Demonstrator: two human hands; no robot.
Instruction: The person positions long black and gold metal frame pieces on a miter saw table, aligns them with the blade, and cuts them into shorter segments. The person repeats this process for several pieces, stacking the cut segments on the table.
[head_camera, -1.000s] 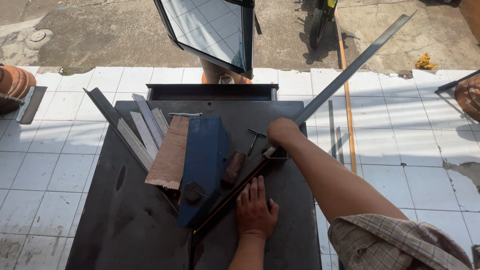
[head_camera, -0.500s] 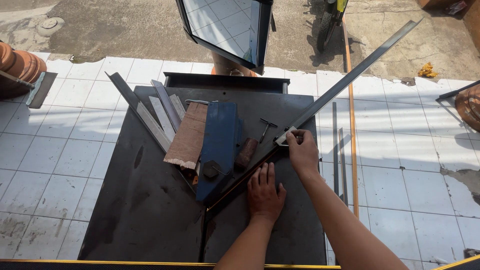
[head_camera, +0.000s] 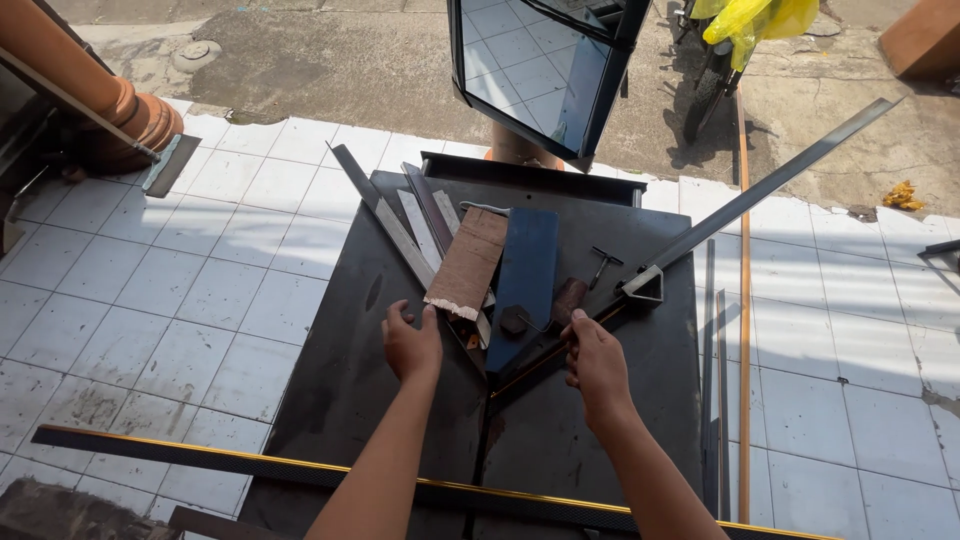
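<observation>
A dark metal table (head_camera: 380, 400) carries a blue metal plate (head_camera: 527, 272), a brown board (head_camera: 470, 262), several grey metal strips (head_camera: 385, 215) and a long grey angle bar (head_camera: 760, 195) that runs off to the far right. A triangular bracket (head_camera: 647, 285) sits on the bar. My right hand (head_camera: 597, 368) is closed on the bar's near end, beside a brown handle (head_camera: 568, 298). My left hand (head_camera: 412, 345) rests on the table at the brown board's near corner, thumb touching it, fingers loosely curled and holding nothing.
A glass panel in a dark frame (head_camera: 540, 70) stands behind the table. Thin rods (head_camera: 712, 390) and an orange pipe (head_camera: 745, 300) lie on the white tiles at right. A dark strip with a gold edge (head_camera: 250, 462) crosses the front. Clay pots (head_camera: 135, 115) stand far left.
My left hand left the bar and moved left to the brown board's corner. My right hand slid down the bar from the bracket toward me. The view has pulled back.
</observation>
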